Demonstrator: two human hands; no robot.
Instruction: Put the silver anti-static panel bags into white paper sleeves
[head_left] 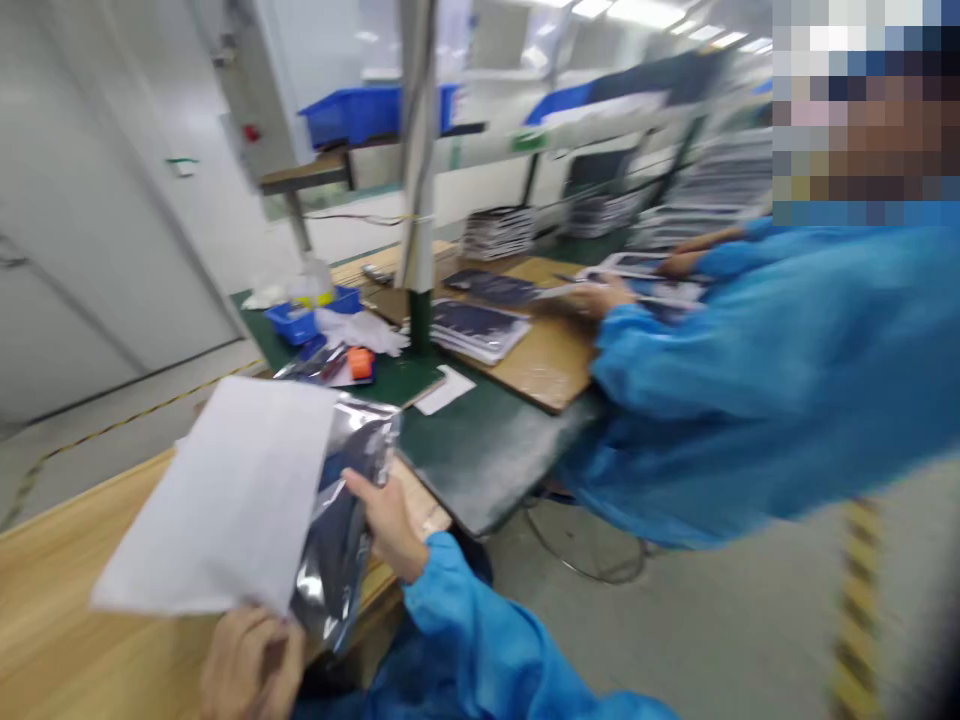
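In the head view, my left hand (pixel 253 662) has its fingers curled at the lower edge of a white sheet or flat pouch (pixel 225 500). The white piece is held up above the wooden bench, tilted. My right hand (pixel 386 520) grips the right side of a shiny silver anti-static bag (pixel 334 545), thumb on top. The white piece overlaps the left part of this bag and hides it. Whether anything is inside the bag cannot be told.
A wooden bench (pixel 45 600) runs along the left. Beyond stands a green-topped table (pixel 487 450) with a blue bin (pixel 292 325), an orange tape roll (pixel 360 362) and stacked dark panels (pixel 480 330). A co-worker in a blue smock (pixel 750 380) works at the right. A post (pixel 420 180) rises mid-table.
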